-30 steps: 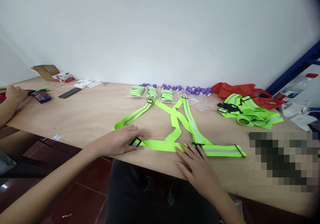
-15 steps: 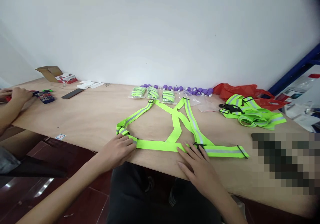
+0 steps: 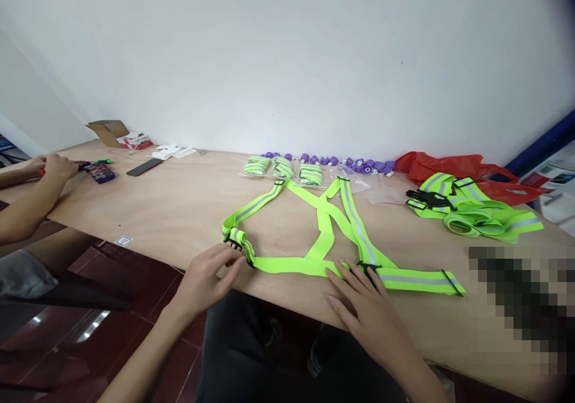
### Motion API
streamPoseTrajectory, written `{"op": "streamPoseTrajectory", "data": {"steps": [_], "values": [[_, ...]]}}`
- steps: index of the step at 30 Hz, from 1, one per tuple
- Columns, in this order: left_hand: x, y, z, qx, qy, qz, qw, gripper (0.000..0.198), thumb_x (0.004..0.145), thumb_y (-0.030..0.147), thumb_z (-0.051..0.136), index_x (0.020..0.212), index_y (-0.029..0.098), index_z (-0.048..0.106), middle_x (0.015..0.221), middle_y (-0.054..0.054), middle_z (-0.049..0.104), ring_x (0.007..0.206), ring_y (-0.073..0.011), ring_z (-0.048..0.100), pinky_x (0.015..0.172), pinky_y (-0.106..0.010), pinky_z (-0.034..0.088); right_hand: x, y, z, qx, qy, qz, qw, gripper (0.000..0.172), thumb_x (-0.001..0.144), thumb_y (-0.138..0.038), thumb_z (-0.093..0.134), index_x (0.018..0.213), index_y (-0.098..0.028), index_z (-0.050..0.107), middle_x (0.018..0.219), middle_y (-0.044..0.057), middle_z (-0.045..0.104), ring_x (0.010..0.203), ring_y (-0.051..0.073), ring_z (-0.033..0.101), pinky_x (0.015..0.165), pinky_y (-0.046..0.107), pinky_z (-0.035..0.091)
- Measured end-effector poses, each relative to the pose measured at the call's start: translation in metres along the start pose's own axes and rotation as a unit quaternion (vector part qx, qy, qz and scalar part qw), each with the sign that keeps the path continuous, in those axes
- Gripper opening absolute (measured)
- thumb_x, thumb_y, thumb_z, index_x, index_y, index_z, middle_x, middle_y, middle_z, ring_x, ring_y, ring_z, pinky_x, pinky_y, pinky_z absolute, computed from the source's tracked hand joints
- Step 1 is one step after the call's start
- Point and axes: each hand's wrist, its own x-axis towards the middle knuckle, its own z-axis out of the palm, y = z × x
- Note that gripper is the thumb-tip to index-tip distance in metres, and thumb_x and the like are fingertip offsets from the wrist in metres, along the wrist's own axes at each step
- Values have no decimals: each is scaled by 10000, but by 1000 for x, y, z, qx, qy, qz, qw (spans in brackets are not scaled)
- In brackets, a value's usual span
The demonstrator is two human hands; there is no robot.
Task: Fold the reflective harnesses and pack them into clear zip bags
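Observation:
A fluorescent yellow-green reflective vest (image 3: 287,264) made of straps lies spread on the wooden table before me. My right hand (image 3: 366,304) rests flat on its waist strap, fingers spread over the black buckle (image 3: 371,267). At the other end of the waist strap, my left hand (image 3: 204,280) is beside the curled strap and a black buckle (image 3: 233,243). Its fingers are bent, with the thumb apart from them; the fingertips are partly hidden, and I see nothing held. A second reflective vest (image 3: 485,214) lies bunched at the right.
Bagged reflective straps (image 3: 309,174) and several purple pieces (image 3: 359,164) line the wall side. Red plastic (image 3: 440,164) lies behind the bunched vest. Leftward are a dark flat bar (image 3: 144,167), an open carton (image 3: 106,132), and another person's hands (image 3: 58,166). A blurred patch covers the right.
My left hand has loosened and drawn back slightly from the strap's left end, which now stands up more in a loop. My right hand stays on the strap. The view has shifted a little.

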Motion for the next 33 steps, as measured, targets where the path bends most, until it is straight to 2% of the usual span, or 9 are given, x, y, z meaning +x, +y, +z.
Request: {"op": "streamPoseTrajectory", "data": {"steps": [2, 4, 8, 11, 14, 17, 24, 29, 33], "values": [[11, -2, -7, 18, 46, -103, 994, 269, 973, 380, 474, 864, 206, 647, 760, -26, 678, 630, -159, 585, 604, -257, 424, 0, 0, 1, -2, -1, -2, 1000, 476, 983, -479, 439, 1417, -309, 539, 1507, 35, 488, 1400, 330, 435, 1113, 618, 342], [31, -6, -16, 69, 44, -203, 976, 327, 948, 457, 465, 825, 209, 639, 701, -20, 676, 576, -171, 576, 577, -266, 393, -1, 1, 2, -3, 3, -2, 1000, 474, 983, -479, 441, 1411, -305, 547, 1502, 37, 496, 1400, 327, 435, 1118, 613, 338], [83, -14, -22, 191, -140, -334, 912, 603, 923, 615, 344, 543, 207, 573, 604, -113, 666, 660, -290, 647, 581, -311, 387, -1, 2, 5, -4, 15, -4, 1000, 472, 978, -474, 451, 1412, -312, 544, 1485, 36, 520, 1391, 324, 448, 1122, 612, 333], [107, -18, -15, 183, -268, -363, 873, 600, 873, 628, 408, 475, 204, 556, 502, -120, 645, 571, -284, 652, 646, -352, 454, -1, 3, 5, -5, 16, -5, 1000, 470, 976, -474, 453, 1408, -315, 547, 1481, 33, 524, 1387, 324, 454, 1116, 613, 342], [111, -24, -5, 152, -362, -348, 852, 527, 804, 567, 514, 429, 198, 553, 471, -128, 645, 498, -272, 641, 628, -374, 495, -1, 3, 4, -2, 17, -5, 1000, 465, 974, -471, 455, 1401, -314, 556, 1476, 34, 529, 1380, 321, 463, 1114, 603, 348], [105, -33, -1, 83, -412, -359, 833, 373, 734, 433, 582, 456, 185, 561, 510, -131, 669, 485, -260, 650, 550, -351, 524, -1, 2, 3, -1, 19, -1, 1000, 456, 972, -475, 456, 1385, -318, 571, 1474, 32, 532, 1381, 319, 463, 1116, 598, 345], [93, -40, -17, -19, -376, -389, 841, 177, 757, 312, 551, 822, 150, 581, 584, -108, 696, 550, -274, 706, 481, -313, 559, -1, 0, 2, 10, 24, 1, 1000, 455, 973, -476, 456, 1388, -324, 566, 1477, 34, 530, 1385, 314, 457, 1123, 588, 337], [84, -40, -31, -97, -327, -428, 837, 410, 762, 296, 566, 1132, 148, 471, 623, -86, 718, 611, -269, 735, 529, -298, 582, -1, 0, 1, 13, 13, 5, 1000, 467, 972, -472, 453, 1399, -314, 557, 1484, 40, 521, 1392, 321, 447, 1116, 609, 342], [73, -41, -29, -169, -266, -430, 846, 545, 733, 312, 593, 1228, 185, 403, 694, -51, 731, 611, -249, 731, 574, -324, 598, 0, -2, -2, 18, 0, 9, 1000, 472, 972, -470, 455, 1399, -300, 562, 1485, 49, 519, 1396, 327, 442, 1118, 614, 343]]}}
